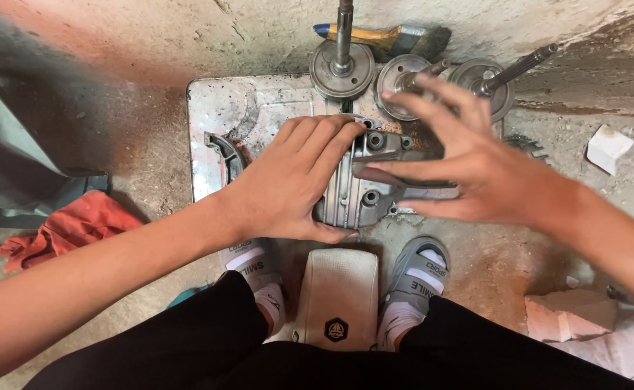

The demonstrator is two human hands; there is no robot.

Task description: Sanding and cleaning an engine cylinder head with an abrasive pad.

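A grey finned metal engine cover point(364, 189) lies on a worn metal plate point(219, 108) on the floor. My left hand point(292, 180) rests over its left side, fingers on top and thumb under the near edge. My right hand point(469, 162) hovers over the right side with fingers spread, slightly blurred, its thumb near the cover's top. Whether the right hand touches the cover is unclear.
Three round metal discs with shafts point(342, 65) point(404, 79) point(492, 81) stand at the plate's far edge. A paintbrush point(389, 37) lies behind them. A curved metal piece point(223, 148) sits on the plate. A red rag point(71, 224) lies left; white stone chunks point(607, 148) right. My feet flank a white stool point(337, 296).
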